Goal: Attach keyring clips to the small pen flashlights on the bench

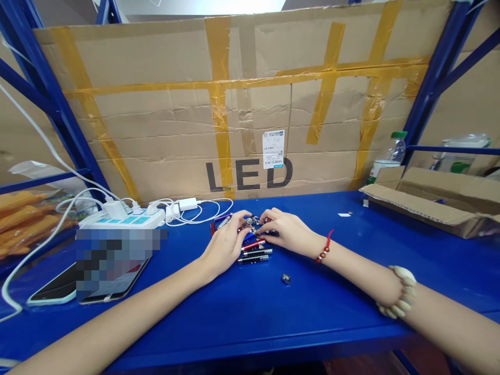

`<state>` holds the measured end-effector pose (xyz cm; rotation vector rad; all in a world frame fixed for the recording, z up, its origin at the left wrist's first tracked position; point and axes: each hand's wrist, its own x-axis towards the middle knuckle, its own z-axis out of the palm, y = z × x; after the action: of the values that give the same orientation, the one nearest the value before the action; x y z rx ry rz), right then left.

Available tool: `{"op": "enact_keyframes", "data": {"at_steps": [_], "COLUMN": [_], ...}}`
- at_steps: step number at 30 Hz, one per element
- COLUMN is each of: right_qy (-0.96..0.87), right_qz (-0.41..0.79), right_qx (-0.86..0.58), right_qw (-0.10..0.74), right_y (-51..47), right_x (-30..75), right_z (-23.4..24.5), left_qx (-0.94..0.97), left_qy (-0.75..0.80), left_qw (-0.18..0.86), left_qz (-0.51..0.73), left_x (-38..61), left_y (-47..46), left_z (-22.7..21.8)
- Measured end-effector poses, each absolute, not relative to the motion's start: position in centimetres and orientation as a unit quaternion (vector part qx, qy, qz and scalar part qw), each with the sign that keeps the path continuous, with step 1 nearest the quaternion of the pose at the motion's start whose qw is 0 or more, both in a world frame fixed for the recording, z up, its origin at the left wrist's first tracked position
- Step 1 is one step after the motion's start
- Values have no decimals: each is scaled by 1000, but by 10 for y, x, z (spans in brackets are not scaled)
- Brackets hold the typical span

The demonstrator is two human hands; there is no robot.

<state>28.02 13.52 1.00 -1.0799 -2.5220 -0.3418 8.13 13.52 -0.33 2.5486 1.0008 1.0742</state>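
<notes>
My left hand (pixel 226 242) lies on the blue tabletop against a pile of small metal pieces (pixel 249 222), its fingers curved and spread. From the other side my right hand (pixel 288 229) reaches to the same pile, thumb and fingers apart around it. Some of the pile is hidden by my fingers. Just below are a red pen-like tube (pixel 253 245) and two black pen-like tubes (pixel 255 256), lying side by side. A purple tube (pixel 223 217) shows beyond my left hand. One small dark metal piece (pixel 286 278) sits apart, nearer the front edge.
At left, a white power strip (pixel 127 221) with tangled cables stands behind two phones (pixel 117 284). A large cardboard sheet (pixel 175 130) closes the back. An open cardboard box (pixel 433 208) and a green-capped bottle (pixel 390 151) are at right. White paper scraps (pixel 344 215) lie near the box.
</notes>
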Motion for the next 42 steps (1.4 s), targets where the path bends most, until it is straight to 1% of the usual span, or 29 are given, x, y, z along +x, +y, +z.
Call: {"op": "enact_keyframes", "data": {"at_steps": [8, 20, 25, 28, 32, 34, 36, 42], "right_qy": [-895, -894, -878, -868, -837, -818, -810, -833], "right_qz": [-125, -113, -88, -112, -168, -184, -190, -182], "right_qx": [-387, -388, -411, -406, -389, -372, -350, -296], "right_qw": [183, 192, 228, 261, 347, 398, 430, 430], "right_y": [136, 136, 136, 135, 132, 129, 126, 124], "right_x": [278, 273, 273, 275, 275, 273, 271, 268], "right_z": [9, 6, 6, 9, 16, 18, 19, 17], "left_qx": [875, 874, 874, 875, 877, 877, 878, 878], "left_qy": [340, 344, 343, 347, 353, 350, 343, 342], "left_qw": [55, 36, 26, 22, 11, 1, -6, 0], "left_qz": [341, 343, 342, 336, 327, 330, 332, 335], "left_x": [82, 84, 83, 83, 83, 83, 83, 83], "left_y": [135, 134, 135, 135, 134, 134, 135, 134], "left_z": [0, -1, -1, -1, 1, 2, 2, 1]}}
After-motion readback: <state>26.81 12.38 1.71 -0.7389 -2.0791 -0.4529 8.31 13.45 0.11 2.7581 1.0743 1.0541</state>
